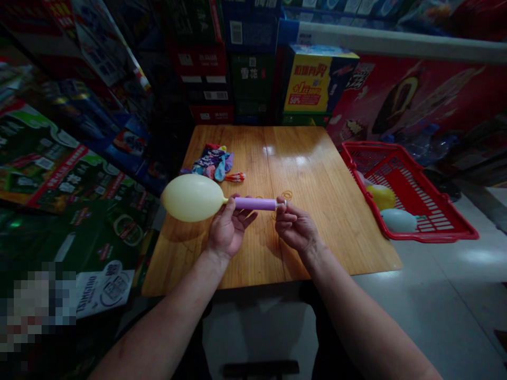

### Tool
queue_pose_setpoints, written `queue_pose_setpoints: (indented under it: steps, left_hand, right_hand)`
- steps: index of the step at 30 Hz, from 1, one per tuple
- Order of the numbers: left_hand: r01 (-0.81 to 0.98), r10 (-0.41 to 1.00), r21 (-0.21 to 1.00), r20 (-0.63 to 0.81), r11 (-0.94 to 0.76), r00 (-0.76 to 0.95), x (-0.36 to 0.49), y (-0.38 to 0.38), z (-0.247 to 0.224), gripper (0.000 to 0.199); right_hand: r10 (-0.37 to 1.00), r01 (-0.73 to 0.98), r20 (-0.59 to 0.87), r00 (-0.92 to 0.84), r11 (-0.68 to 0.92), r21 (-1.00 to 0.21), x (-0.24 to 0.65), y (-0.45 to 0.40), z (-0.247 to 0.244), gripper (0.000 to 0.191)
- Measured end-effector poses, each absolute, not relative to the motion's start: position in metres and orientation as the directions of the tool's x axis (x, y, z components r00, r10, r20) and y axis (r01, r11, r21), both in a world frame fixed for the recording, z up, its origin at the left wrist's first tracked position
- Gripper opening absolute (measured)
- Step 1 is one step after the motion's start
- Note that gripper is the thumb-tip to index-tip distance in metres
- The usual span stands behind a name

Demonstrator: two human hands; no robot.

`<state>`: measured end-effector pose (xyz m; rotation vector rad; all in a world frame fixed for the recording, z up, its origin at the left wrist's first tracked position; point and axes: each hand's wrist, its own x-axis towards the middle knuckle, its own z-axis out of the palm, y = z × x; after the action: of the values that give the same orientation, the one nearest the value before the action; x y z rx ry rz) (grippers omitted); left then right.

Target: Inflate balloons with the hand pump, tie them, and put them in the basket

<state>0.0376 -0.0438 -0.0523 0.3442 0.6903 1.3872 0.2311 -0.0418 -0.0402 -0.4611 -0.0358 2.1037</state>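
A pale yellow inflated balloon point(193, 198) points left, its neck fitted over the tip of a purple balloon hand pump point(255, 203). My left hand point(228, 227) pinches the neck and the pump's left end between thumb and fingers. At the pump's right end, the fingers of my right hand point(295, 224) are closed on its handle, which is mostly hidden. Both hands are above the wooden table. Beyond the balloon lies a pile of uninflated balloons point(216, 162) in mixed colours. Thin yellow rubber bands point(287, 195) lie beside my right hand.
A red basket point(430, 237) stands right of the wooden table point(309, 163), holding a yellow balloon point(381, 197) and a light blue balloon point(399, 220). Stacked cartons point(253, 79) rise behind the table. Green beer cartons point(91, 237) crowd the left side.
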Motion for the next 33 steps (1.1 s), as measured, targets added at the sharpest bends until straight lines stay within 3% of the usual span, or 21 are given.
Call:
queue_pose_setpoints:
  steps: [7, 14, 18, 24, 33]
  left_hand:
    - [-0.752, 0.972, 0.659, -0.194, 0.03, -0.13, 0.015, -0.027, -0.042, 0.031]
    - [-0.743, 0.97, 0.658, -0.238, 0.121, -0.053, 0.037, -0.037, -0.053, 0.03]
    - [-0.745, 0.969, 0.657, -0.24, 0.116, -0.06, 0.024, -0.027, -0.051, 0.031]
    - [-0.719, 0.972, 0.695, -0.153, -0.024, -0.181, 0.01, -0.024, -0.038, 0.027]
    - [-0.737, 0.975, 0.668, -0.215, 0.1, -0.063, 0.024, -0.031, -0.049, 0.029]
  right_hand:
    - [0.865, -0.838, -0.219, -0.452, -0.495, -0.227, 0.251, -0.036, -0.034, 0.019]
    - [0.806, -0.805, -0.273, -0.525, -0.574, -0.15, 0.218, -0.043, -0.049, 0.018]
    - [0.806, -0.791, -0.291, -0.515, -0.578, -0.2, 0.232, -0.037, -0.041, 0.019]
    - [0.834, -0.798, -0.174, -0.524, -0.552, -0.243, 0.251, -0.031, -0.039, 0.023]
    - [0.783, -0.772, -0.317, -0.536, -0.606, -0.191, 0.233, -0.036, -0.041, 0.02]
